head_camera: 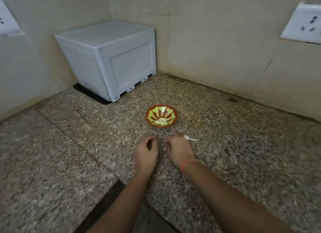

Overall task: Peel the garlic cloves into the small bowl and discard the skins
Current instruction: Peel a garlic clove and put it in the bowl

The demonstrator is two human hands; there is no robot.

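Head view: small bowl (167, 113) beyond right hand (178, 149)

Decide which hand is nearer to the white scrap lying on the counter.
Right. The right hand is just beside the white scrap; the left hand lies farther away, on the right hand's other side.

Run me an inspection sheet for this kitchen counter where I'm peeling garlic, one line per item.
Surface: speckled stone counter, with a seam running across it.
Job's things: small bowl, red with a yellow-green pattern, holding pale peeled garlic cloves; white scrap, likely skin, on the counter by the right hand.
Clutter: nothing seen.
Grips: left hand and right hand are near the bowl with fingers curled; too blurred to tell if they hold anything.
Cables: nothing seen.
Surroundings: white box on a black mat in the corner; left wall socket and right wall socket, nothing plugged in.
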